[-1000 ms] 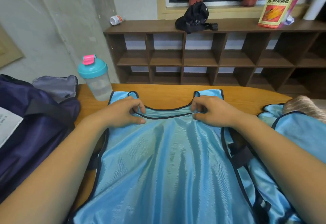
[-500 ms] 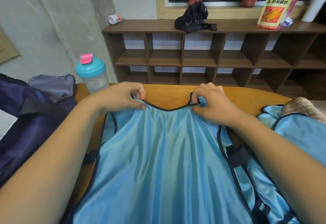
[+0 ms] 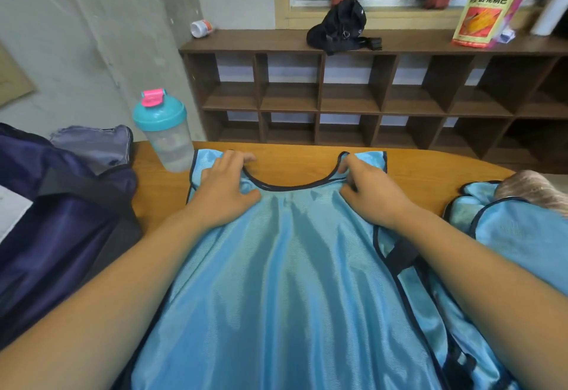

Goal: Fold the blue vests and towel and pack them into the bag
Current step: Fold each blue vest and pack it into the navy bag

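Head view: blue vest (image 3: pixel 292 266), "卧龙锅巴" packet (image 3: pixel 482 17)

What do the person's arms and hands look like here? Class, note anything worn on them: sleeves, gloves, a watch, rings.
The left forearm and right forearm are bare right to the frame's edge; no sleeve shows. The left hand and right hand wear no gloves. No watch, band or ring shows on the wrists or visible fingers.
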Available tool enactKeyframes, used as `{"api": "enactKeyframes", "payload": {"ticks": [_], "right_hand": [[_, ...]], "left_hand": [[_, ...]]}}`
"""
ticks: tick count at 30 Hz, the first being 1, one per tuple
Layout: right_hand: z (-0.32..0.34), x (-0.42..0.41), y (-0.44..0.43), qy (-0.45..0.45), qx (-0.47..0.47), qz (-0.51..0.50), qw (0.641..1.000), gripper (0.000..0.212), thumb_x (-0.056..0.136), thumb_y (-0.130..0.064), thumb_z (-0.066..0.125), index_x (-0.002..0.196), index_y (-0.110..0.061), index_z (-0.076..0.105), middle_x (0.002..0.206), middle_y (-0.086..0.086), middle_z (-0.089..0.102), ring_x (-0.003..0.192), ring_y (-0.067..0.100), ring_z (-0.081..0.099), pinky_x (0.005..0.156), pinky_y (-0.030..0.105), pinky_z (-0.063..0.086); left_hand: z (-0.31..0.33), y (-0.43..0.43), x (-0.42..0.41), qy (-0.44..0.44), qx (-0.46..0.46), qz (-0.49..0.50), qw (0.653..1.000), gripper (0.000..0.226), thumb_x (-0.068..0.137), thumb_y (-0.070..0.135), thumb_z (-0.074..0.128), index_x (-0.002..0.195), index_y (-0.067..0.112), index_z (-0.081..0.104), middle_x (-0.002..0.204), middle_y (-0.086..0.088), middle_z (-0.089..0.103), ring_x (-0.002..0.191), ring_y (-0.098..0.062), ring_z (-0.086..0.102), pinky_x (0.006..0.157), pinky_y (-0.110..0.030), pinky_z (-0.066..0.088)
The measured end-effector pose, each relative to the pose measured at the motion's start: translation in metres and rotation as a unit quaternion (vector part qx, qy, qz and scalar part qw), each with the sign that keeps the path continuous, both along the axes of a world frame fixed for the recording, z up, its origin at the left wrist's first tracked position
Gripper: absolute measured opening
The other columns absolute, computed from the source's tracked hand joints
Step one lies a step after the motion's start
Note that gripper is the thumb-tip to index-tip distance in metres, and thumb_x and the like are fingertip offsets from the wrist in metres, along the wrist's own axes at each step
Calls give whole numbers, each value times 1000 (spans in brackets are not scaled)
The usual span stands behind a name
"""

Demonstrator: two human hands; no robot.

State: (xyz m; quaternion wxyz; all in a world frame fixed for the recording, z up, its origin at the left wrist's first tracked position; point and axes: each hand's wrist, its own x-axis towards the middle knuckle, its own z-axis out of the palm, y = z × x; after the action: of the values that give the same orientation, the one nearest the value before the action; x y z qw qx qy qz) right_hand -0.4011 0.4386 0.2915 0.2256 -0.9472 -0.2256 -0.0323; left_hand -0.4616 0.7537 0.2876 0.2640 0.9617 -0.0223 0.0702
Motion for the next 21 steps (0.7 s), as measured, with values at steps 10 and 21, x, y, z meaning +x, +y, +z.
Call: {"api": "enactKeyframes", "payload": {"ticks": [10, 21], "right_hand": [[7, 13, -16, -45, 120, -78, 989, 41, 91, -21, 71, 128, -28, 54, 114, -8, 58, 107, 15, 56, 93, 40, 54], [-2, 33, -31, -47, 18, -253, 966, 28, 97, -47, 61, 103, -21, 56, 97, -1, 63, 96, 27, 58, 93, 46, 45]], "left_hand": [[7, 2, 11, 24, 71, -18, 997, 67, 87, 67, 66, 143, 41, 40, 135, 15, 40, 129, -16, 46, 109, -54, 42], [29, -112, 89, 18, -41, -27, 999, 16, 95, 39, 73, 86, 27, 77, 85, 17, 70, 90, -4, 65, 75, -25, 48]]}}
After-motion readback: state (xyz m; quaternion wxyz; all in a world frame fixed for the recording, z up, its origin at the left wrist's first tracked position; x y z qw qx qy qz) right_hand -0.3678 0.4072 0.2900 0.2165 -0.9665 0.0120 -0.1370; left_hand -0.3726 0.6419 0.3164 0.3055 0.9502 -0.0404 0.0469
